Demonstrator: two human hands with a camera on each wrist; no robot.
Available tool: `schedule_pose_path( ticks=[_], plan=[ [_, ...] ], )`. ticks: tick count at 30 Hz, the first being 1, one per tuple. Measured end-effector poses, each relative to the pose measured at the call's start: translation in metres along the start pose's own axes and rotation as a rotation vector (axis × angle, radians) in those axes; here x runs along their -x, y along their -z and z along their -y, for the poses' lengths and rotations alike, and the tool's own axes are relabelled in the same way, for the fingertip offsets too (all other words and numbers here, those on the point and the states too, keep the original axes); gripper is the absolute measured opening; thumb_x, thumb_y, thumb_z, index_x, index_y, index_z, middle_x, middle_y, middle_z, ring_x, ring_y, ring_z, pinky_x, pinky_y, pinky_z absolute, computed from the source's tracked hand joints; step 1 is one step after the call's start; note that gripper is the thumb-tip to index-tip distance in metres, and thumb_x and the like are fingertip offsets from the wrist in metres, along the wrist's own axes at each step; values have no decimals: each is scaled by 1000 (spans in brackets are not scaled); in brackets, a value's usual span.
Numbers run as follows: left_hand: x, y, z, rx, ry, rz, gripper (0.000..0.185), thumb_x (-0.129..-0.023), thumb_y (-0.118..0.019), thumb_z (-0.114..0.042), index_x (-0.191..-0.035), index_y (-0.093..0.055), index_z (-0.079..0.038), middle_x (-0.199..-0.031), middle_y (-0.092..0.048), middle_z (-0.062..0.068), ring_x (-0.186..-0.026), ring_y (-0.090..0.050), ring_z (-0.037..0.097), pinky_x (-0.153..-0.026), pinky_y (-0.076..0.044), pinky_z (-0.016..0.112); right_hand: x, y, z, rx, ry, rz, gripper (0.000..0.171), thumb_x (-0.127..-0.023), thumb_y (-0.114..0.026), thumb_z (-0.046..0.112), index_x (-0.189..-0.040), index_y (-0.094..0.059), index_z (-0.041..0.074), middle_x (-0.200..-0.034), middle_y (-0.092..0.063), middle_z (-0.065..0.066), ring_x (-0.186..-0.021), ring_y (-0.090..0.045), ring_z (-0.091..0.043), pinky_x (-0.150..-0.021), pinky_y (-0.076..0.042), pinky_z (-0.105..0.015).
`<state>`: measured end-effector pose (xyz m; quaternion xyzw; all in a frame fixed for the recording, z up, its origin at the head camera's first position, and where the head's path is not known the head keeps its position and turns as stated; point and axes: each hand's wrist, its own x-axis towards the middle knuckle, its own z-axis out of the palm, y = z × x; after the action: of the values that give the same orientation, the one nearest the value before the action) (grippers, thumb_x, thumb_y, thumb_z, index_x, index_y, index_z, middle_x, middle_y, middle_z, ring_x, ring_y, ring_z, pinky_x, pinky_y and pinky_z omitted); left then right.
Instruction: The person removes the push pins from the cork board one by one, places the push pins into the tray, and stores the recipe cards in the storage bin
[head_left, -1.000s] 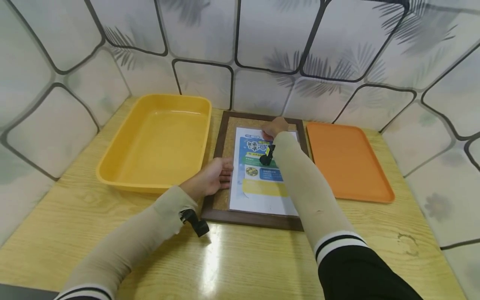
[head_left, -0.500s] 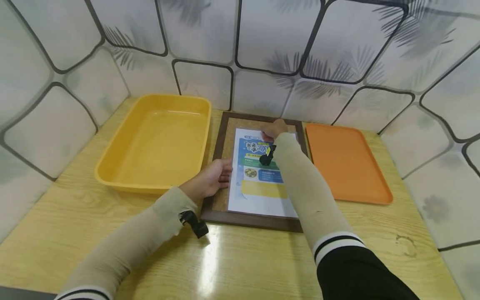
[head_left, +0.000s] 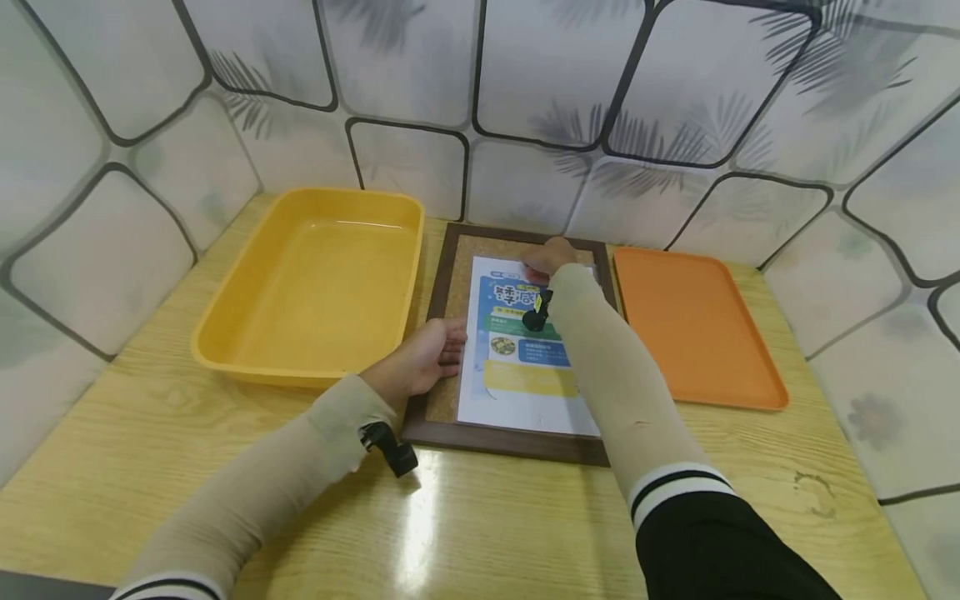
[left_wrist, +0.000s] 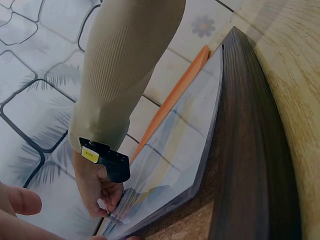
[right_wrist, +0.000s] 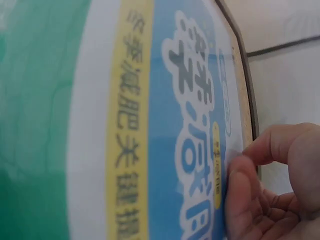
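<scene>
A cork board (head_left: pixel 442 392) in a dark brown wooden frame lies on the table, with a printed poster (head_left: pixel 517 404) in a glossy clear cover on it. My left hand (head_left: pixel 429 354) rests at the poster's left edge, its fingers fairly straight and touching that edge. Near the poster's top edge, my right hand (head_left: pixel 551 254) bends its thumb and forefinger together. Between those fingertips a small green pin-like thing (left_wrist: pixel 109 214) shows in the left wrist view. The right wrist view has the thumb and forefinger (right_wrist: pixel 242 172) right at the poster's top, the pinched thing hidden there.
To the left stands a deep yellow plastic tray (head_left: pixel 408 250). A flat orange tray (head_left: pixel 697 333) lies right of the board. Behind them rises a wall (head_left: pixel 525 183) with a stone-and-leaf pattern. The wooden tabletop (head_left: pixel 510 525) reaches toward me in front.
</scene>
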<state>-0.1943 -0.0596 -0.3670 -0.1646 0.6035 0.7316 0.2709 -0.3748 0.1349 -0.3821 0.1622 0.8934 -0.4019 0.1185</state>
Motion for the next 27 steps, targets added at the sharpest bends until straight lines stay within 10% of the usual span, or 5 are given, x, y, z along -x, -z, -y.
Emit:
schedule_pose_path(
  ticks=[5, 27],
  plan=[
    [1, -1, 0, -6, -2, 9, 43, -95, -40, -32, -117, -43, 5, -92, -42, 9, -77, -40, 18, -72, -35, 29, -6, -1, 0, 100, 48, -1, 22, -76, -64, 25, -83, -61, 4, -58, -59, -4, -49, -56, -14, -46, -48, -26],
    [-6, 1, 5, -18, -16, -27, 33, -94, -40, -31, -102, -47, 0, -88, -42, 7, -75, -40, 17, -70, -35, 29, -7, 2, -4, -273, -91, 58, 24, -81, -62, 17, -101, -59, 3, -88, -61, -9, -66, -62, -16, -61, -52, -26]
  ],
)
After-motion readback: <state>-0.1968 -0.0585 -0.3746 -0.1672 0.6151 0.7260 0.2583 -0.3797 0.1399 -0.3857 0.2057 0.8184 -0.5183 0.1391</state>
